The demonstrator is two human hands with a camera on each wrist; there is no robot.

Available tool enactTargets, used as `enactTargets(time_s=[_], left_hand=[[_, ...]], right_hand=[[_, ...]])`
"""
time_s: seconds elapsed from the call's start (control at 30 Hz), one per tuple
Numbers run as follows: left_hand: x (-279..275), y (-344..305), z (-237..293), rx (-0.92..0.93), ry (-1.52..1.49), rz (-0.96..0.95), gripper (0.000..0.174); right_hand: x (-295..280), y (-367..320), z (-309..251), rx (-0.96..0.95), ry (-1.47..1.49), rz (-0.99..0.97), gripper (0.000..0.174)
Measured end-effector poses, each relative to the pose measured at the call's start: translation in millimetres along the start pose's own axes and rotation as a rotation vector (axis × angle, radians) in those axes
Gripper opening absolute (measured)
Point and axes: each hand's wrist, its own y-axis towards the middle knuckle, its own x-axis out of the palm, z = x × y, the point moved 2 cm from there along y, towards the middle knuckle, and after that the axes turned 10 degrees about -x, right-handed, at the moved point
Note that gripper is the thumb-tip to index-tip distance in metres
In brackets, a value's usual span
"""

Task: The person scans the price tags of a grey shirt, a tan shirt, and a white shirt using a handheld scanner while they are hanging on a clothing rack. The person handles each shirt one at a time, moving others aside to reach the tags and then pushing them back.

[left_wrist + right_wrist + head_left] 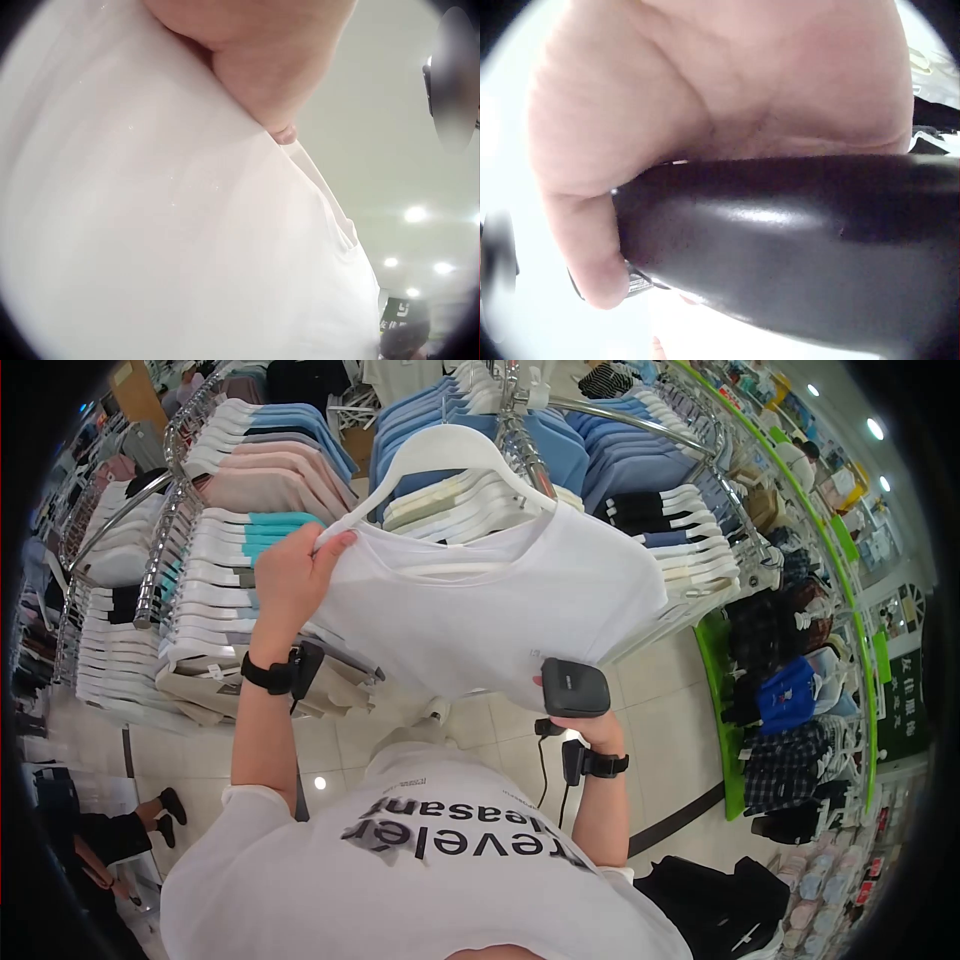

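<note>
A white T-shirt (480,620) hangs on a white hanger (445,448) in front of the person; the same white cloth (172,217) fills much of the left wrist view. The left hand (288,582) (255,60) pinches the shirt's shoulder beside the neckline, with the thumb on the front. Lower right, the right hand (597,730) grips a dark, rounded device (577,690) at the shirt's lower part. Close up, the thumb of the right hand (720,82) wraps round one end of the glossy dark body (795,240). Its other fingers are mostly hidden.
Chrome rails (640,422) with rows of hanging clothes stand ahead and left. At the right is a green-edged display (722,730) with dark and blue clothes. A black item (710,905) lies lower right, and another person's legs (125,832) show lower left.
</note>
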Motion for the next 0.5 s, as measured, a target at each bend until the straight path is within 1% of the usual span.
enactTargets(time_s=[0.07, 0.13, 0.27, 0.5], left_hand=[[-3.2, 2.2, -5.0, -0.012, 0.015, 0.022, 0.052], [-7.0, 3.9, -7.9, -0.010, 0.029, 0.020, 0.052], [-11.2, 5.9, -8.0, -0.019, 0.054, 0.014, 0.054], [-11.1, 4.7, -7.5, -0.021, 0.015, 0.025, 0.055]], right_hand=[[-15.3, -9.1, 10.4, -0.031, -0.015, 0.014, 0.072], [-31.6, -20.4, 18.2, 0.018, 0.092, 0.165, 0.082], [-36.0, -27.3, 6.9, -0.011, 0.094, 0.297, 0.082], [-33.2, -28.5, -2.8, -0.040, 0.099, 0.284, 0.083]])
